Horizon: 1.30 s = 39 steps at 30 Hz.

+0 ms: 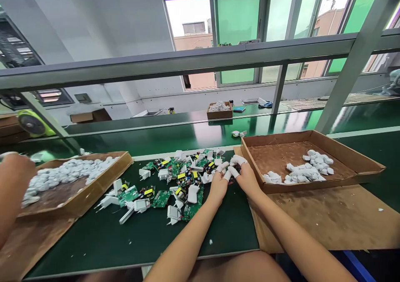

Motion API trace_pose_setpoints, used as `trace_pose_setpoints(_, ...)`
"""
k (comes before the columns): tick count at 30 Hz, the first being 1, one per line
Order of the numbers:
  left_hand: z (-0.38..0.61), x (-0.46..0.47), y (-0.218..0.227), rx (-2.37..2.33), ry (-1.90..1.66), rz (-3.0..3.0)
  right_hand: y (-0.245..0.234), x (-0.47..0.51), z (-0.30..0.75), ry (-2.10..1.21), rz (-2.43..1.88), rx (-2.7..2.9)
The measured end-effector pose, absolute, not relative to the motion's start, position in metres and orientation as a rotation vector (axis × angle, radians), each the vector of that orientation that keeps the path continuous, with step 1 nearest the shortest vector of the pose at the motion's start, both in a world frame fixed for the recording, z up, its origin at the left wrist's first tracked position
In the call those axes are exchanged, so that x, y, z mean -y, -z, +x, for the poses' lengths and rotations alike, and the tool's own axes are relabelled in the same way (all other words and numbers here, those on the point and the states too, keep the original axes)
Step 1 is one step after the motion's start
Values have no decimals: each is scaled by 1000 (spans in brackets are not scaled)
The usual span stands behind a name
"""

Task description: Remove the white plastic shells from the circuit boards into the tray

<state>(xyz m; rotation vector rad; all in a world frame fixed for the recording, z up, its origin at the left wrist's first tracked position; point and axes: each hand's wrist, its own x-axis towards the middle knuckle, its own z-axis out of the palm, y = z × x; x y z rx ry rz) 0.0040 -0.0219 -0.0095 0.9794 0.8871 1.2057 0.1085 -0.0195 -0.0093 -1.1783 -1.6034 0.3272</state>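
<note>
My left hand (219, 182) and my right hand (242, 171) meet over the green table, fingertips capped in white finger cots. Together they pinch a small dark part that I cannot make out. Just left of them lies a heap of green circuit boards (184, 177) mixed with white charger shells (193, 193). On the right stands a cardboard tray (353, 152) holding a small pile of white plug parts (308, 169), close beside my right hand.
A second cardboard tray (103, 182) on the left holds many white parts. Another person's arm (11, 190) reaches in at the far left. Brown paper (328, 219) covers the table's right side. A small box (219, 111) sits on the far bench under metal frame bars.
</note>
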Motion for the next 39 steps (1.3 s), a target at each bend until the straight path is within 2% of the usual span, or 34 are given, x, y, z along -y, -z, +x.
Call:
trace_pose_setpoints(6, 2, 21, 10, -962, -1191, 1032, 5, 17, 118, -515, -1190, 1478)
trace_pose_setpoints(15, 3, 16, 16, -884, -1241, 1211, 3, 21, 116, -254, -1129, 1626)
trace_pose_setpoints(20, 3, 19, 15, -873, -1235, 1292, 3, 20, 119, -298, -1138, 1759)
trace_pose_setpoints(24, 1, 18, 14, -948, -1211, 1154, 4, 21, 119, -415, -1139, 1725)
trace_pose_setpoints(27, 0, 17, 12, -962, -1168, 986, 5, 23, 117, -379, -1184, 1687)
trace_pose_setpoints(30, 0, 17, 8, -915, -1203, 857, 6, 26, 114, -274, -1431, 1687)
trace_pose_setpoints(33, 1, 18, 4, -796, -1260, 765, 9, 29, 109, -360, -1612, 1803)
trace_pose_setpoints(39, 1, 16, 0, -760, -1252, 657, 5, 34, 104, -328, -1572, 1782)
